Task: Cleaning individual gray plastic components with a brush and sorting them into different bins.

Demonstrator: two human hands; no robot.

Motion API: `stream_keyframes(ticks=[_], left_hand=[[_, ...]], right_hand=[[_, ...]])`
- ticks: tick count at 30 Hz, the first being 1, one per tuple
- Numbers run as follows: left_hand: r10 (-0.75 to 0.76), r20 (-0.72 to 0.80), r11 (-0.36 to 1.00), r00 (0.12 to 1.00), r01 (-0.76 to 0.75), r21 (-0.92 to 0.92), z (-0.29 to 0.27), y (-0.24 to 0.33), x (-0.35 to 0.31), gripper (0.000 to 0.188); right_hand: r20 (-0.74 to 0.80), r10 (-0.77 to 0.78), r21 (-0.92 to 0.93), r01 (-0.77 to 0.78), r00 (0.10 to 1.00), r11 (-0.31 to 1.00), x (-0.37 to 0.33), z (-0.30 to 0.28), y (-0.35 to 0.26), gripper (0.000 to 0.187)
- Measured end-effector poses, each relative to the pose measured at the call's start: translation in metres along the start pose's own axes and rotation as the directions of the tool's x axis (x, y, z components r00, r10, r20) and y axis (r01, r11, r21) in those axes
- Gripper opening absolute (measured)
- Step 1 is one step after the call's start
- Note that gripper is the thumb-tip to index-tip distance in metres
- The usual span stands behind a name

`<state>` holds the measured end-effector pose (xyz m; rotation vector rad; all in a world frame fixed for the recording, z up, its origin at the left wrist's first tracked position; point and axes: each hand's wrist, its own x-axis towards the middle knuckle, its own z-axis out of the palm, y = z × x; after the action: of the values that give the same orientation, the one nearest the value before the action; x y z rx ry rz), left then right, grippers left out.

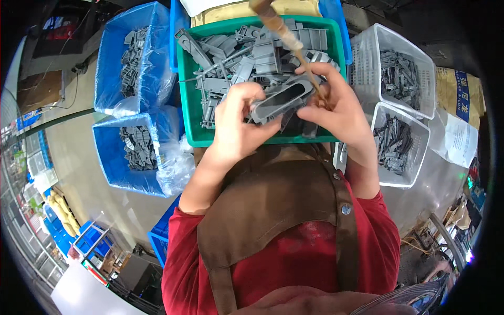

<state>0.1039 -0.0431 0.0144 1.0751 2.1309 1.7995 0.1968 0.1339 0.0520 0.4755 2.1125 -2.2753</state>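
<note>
My left hand (234, 118) grips one end of a grey plastic housing (283, 102) with a long oval opening, its fingers curled around the side and its thumb along the lower edge. At the other end, my right hand (336, 107) closes on the same part with thumb and fingertips. A brown, tapered, stick-like thing (286, 38) slants down from the top and crosses in front of the right fingers; whether they hold it, I cannot tell. Both hands are above a green bin (190, 123) piled with grey plastic parts (265, 55).
Two blue crates (151, 55) (107, 157) lined with clear plastic stand at left, holding small grey parts. Two white baskets (370, 63) (420, 152) at right hold dark grey pieces. Beyond the right baskets lie a brown sack (451, 89) and a white sheet (459, 139).
</note>
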Motion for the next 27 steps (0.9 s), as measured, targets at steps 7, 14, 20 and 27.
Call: stream_keyframes(ticks=[7,14,20,27], left_hand=[[-0.179,0.377,0.404,0.909,0.417,-0.814,-0.027,0.009,0.006,0.053],[-0.340,0.565,0.063,0.752,0.617,-0.784,-0.026,-0.006,0.002,0.041],[-0.456,-0.111,0.745,0.883,0.309,-0.592,-0.050,0.010,0.011,0.032],[-0.514,-0.404,0.795,0.757,0.244,-0.555,-0.059,0.018,0.023,0.028]], right_hand=[[0.206,0.017,0.139,-0.047,0.978,0.989,0.018,-0.004,-0.008,0.046],[0.192,-0.135,-0.024,0.142,0.972,0.990,0.022,0.025,-0.018,0.049],[0.016,-0.487,-0.487,0.432,0.874,0.759,0.009,0.009,-0.028,0.020],[0.292,-0.536,-0.757,0.534,0.792,0.377,0.006,0.004,-0.018,0.018]])
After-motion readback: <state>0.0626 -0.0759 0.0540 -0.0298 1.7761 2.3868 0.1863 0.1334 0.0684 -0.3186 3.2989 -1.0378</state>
